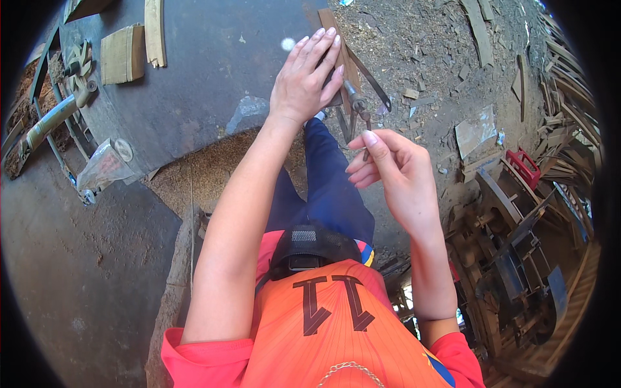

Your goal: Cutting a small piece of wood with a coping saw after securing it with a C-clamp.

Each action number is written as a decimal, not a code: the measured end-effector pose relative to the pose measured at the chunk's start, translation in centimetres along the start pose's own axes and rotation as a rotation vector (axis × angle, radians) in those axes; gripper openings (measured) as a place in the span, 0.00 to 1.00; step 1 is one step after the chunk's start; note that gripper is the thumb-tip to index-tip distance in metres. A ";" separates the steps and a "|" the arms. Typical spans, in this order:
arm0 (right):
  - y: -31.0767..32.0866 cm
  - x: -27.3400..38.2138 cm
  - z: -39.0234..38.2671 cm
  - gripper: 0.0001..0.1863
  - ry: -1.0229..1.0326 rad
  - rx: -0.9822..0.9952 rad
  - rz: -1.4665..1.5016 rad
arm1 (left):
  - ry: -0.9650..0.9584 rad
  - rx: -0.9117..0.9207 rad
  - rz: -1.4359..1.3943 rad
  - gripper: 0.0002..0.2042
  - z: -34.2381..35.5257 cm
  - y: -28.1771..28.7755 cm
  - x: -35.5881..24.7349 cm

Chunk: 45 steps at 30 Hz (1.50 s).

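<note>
My left hand lies with its fingers stretched out over a brown wooden strip at the right edge of a dark metal tabletop. Just right of its thumb, a metal screw clamp projects from the table edge. My right hand pinches a thin metal rod at the clamp's outer end, thumb against the fingers. Part of the rod is hidden by those fingers. Beside the strip, a dark flat metal bar with a hole slants out past the edge.
Wood blocks and a wooden slat lie on the far left of the table, near a metal pipe and a plastic bag. Chips and scraps litter the ground. At right are a red crate, stacked wood and machinery.
</note>
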State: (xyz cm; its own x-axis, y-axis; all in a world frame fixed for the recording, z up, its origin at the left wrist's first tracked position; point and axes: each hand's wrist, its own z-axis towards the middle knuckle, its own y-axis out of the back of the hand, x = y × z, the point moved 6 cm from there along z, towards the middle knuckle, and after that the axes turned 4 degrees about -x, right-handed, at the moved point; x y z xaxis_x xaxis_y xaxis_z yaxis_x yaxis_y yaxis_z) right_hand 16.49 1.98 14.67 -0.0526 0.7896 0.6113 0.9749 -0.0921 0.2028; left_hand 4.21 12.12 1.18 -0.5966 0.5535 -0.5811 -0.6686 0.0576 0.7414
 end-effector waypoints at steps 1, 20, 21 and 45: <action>-0.4 -0.6 0.2 0.17 -0.080 0.112 0.186 | 0.003 0.003 -0.002 0.26 -0.1 -0.1 0.0; -1.9 0.3 -0.5 0.18 0.023 -0.016 0.075 | -0.012 -0.009 0.017 0.25 -0.1 -0.1 -0.3; -1.7 0.3 -0.7 0.18 0.085 -0.040 -0.023 | -0.004 0.000 0.017 0.25 -0.2 -0.1 -0.2; -6.9 -14.9 8.4 0.18 -0.721 0.092 1.029 | -0.034 0.004 0.040 0.24 -0.2 -0.6 -0.2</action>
State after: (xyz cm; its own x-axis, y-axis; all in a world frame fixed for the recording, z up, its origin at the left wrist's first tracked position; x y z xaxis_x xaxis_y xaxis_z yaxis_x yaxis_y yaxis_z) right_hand 12.36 -4.00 -2.26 0.8404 0.5311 -0.1075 0.5071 -0.8408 -0.1894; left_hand 4.63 11.87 0.79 -0.6074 0.5831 -0.5395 -0.6429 0.0381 0.7650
